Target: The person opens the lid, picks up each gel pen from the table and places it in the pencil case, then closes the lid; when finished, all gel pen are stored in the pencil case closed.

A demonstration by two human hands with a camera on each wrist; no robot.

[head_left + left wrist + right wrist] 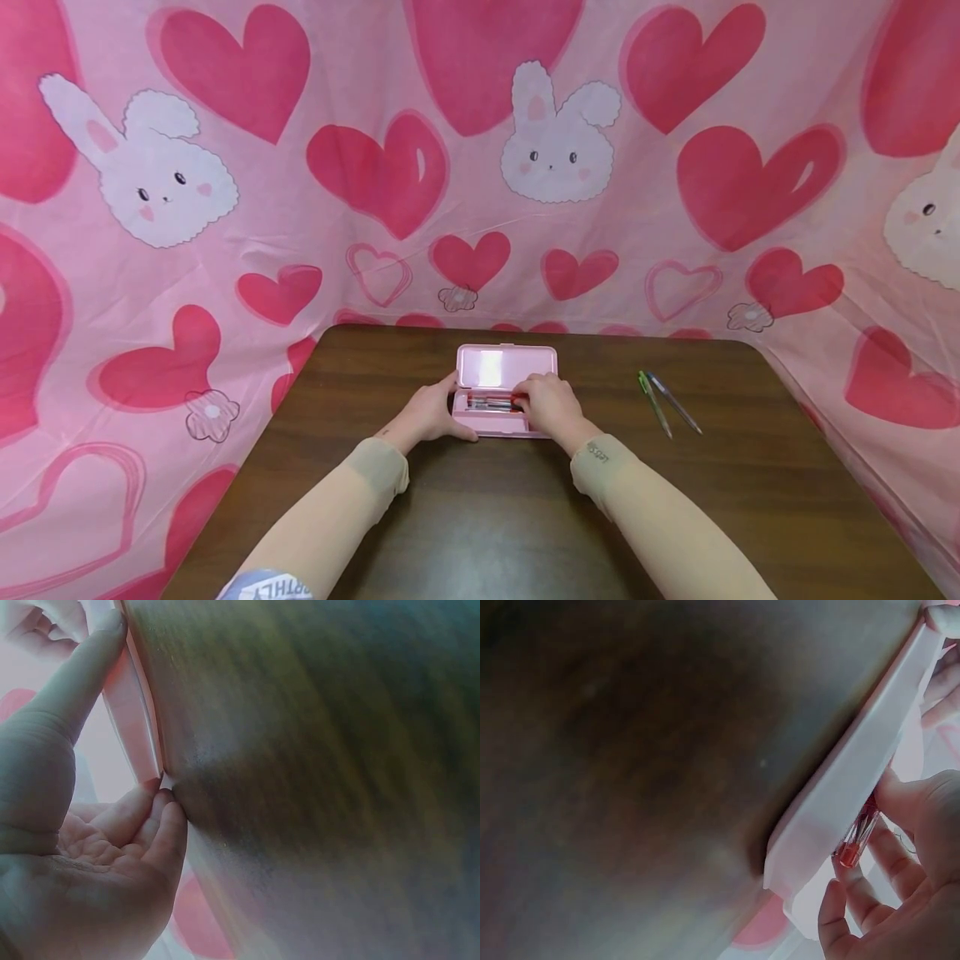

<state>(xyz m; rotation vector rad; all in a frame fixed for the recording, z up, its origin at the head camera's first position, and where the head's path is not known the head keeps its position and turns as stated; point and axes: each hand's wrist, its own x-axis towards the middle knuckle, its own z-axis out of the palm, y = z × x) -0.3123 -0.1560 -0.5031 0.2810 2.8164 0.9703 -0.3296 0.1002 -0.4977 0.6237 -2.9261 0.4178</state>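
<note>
A pink pencil case (498, 423) lies on the table with its lid (517, 367) raised at the back. Several pens (489, 403) fill its rear compartment. My left hand (431, 412) grips the case's left end, thumb along the front edge and fingers at the side; the left wrist view shows them around the corner of the case (135, 724). Over the right end of the rear compartment is my right hand (552, 405). Its thumb and fingers pinch a clear pen with a red end (850, 851), seen in the right wrist view. The pen's other end is hidden.
To the right of the case, a green pen (656, 404) and a blue pen (674, 403) lie side by side on the brown wooden table (480, 517). A pink cloth (645, 208) with hearts and rabbits hangs behind the table and at its sides.
</note>
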